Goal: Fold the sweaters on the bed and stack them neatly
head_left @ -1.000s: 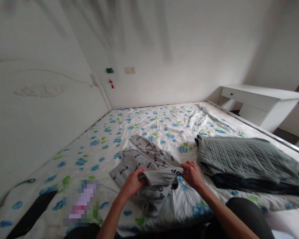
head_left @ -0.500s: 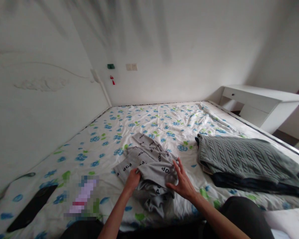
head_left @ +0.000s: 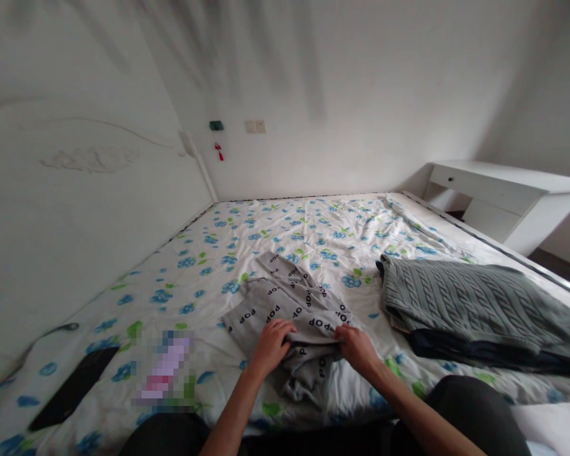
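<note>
A crumpled grey garment printed with "POP" (head_left: 289, 301) lies on the floral bed sheet (head_left: 209, 266) in front of me. Its exact kind I cannot make out. My left hand (head_left: 273, 345) is closed on the garment's near edge, and my right hand (head_left: 356, 345) pinches the same edge farther right. Between them the edge is stretched roughly straight, with bunched cloth hanging below it. To the right of my hands lies a grey-green cable-knit garment (head_left: 460, 304), spread over dark navy cloth (head_left: 494, 361).
A black phone (head_left: 76, 387) lies at the left, beside a blurred-out pinkish item (head_left: 167, 370). A dark cord (head_left: 42, 335) runs along the left wall. Beyond the bed's right edge stands a white desk (head_left: 498, 196). My dark-clad knees are at the near edge.
My right hand has closed from spread fingers onto the grey garment's edge. My left hand has shifted right along it. The view has turned slightly left.
</note>
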Tool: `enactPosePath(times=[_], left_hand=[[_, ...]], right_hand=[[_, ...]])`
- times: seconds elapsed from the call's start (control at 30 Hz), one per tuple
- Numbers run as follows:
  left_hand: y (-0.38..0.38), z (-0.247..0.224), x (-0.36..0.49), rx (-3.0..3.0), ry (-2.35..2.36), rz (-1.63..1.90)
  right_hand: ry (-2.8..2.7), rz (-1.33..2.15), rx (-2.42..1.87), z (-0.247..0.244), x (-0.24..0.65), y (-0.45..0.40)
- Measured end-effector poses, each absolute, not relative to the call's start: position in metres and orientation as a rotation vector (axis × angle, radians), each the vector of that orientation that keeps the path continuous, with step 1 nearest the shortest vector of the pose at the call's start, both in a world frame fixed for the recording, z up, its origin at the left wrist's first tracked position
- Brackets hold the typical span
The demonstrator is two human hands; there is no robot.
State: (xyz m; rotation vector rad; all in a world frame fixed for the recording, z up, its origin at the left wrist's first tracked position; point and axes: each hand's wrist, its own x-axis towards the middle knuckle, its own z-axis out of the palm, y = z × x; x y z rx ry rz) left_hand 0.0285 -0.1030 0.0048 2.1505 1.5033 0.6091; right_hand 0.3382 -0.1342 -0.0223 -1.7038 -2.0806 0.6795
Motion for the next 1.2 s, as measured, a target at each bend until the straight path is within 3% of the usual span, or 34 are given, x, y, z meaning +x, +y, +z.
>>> enactPosePath(times=[0.2,0.37,0.5,0.6,0.77,0.87,1.0,1.2], left_hand=[[-0.099,0.022,0.041,1.62,1.528,0.992],[-0.103,0.03,0.041,1.378,1.623,1.124],[-0.1,0.036,0.036,1.426,1.599,1.137],[-0.103,0.041,0.03,1.536,1.571,0.992],[-0.121,0.023,0.024,1.719,1.249,0.266],[-0.126,0.008,0.022,1.811,1.374,0.111],[-0.117,0.016,0.004,1.93,1.658,0.29],[-0.084,0.088,-0.034,1.944,2.031,0.909]], right_hand=[[-1.648,0.705,-1.602,0.0,0.371,-0.111],[-1.96,1.083,-1.312,-0.031,0.361,-0.119],[-2.003,0.912,-1.453,-0.051,0.338,-0.124],[-1.912,0.804,-1.557,-0.051,0.335,-0.116],[-1.928,0.715,-1.692,-0.057,0.349,-0.11],[-1.963,0.693,-1.822,-0.064,0.352,-0.111],[-1.874,0.543,-1.893,-0.05,0.364,-0.101],[-1.579,0.248,-1.775,0.012,0.392,-0.066]])
